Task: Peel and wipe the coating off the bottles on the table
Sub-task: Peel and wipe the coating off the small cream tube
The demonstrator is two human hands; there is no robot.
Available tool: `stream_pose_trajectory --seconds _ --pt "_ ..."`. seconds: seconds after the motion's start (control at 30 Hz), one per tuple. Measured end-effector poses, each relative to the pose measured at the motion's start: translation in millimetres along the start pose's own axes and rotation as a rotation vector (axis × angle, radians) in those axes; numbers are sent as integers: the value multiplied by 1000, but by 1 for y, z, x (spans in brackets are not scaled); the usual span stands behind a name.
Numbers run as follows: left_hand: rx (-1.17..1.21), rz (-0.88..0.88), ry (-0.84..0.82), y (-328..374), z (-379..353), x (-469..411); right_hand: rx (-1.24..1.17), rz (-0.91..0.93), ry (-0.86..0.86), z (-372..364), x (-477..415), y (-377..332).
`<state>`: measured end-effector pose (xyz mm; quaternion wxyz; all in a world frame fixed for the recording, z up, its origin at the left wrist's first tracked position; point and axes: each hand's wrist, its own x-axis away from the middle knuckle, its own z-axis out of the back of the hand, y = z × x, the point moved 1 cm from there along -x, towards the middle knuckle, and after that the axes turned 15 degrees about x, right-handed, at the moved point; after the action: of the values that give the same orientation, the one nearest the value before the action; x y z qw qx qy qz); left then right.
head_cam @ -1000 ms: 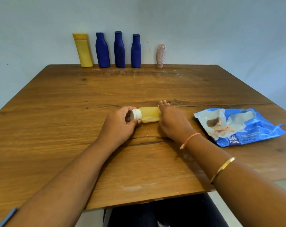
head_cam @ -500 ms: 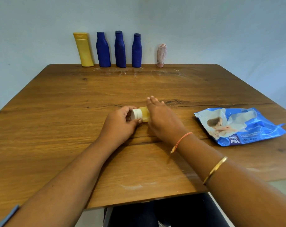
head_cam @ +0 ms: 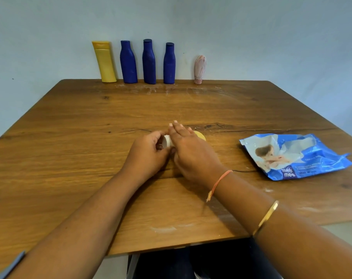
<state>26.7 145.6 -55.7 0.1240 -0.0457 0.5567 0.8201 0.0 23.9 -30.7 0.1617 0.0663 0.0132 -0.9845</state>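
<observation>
The right hand (head_cam: 191, 152) has slid along the lying yellow bottle (head_cam: 200, 135) toward its white cap (head_cam: 167, 140). A second ago it sat at the end far from the cap, with the body bare. Now its flat fingers reach the cap and cover most of the body (only the far end peeks out).

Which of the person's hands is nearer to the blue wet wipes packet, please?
Right: the right hand is left of the packet; the left hand lies farther left.
</observation>
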Motion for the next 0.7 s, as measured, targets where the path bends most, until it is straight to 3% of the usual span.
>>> stream_pose_trajectory --seconds 0.2,0.37,0.47,0.57,0.7 --pt "31 40 20 -2 -2 -3 -245 -201 50 6 -9 31" --pt "17 50 30 -2 -2 -4 -376 -204 -112 19 -2 51" --pt "4 56 35 -2 -2 -4 -663 -199 -118 37 -3 60" --pt "17 49 35 0 -2 -3 -526 -204 -53 44 -12 67" --pt "15 20 26 3 -2 0 -201 -77 -218 39 -23 58"
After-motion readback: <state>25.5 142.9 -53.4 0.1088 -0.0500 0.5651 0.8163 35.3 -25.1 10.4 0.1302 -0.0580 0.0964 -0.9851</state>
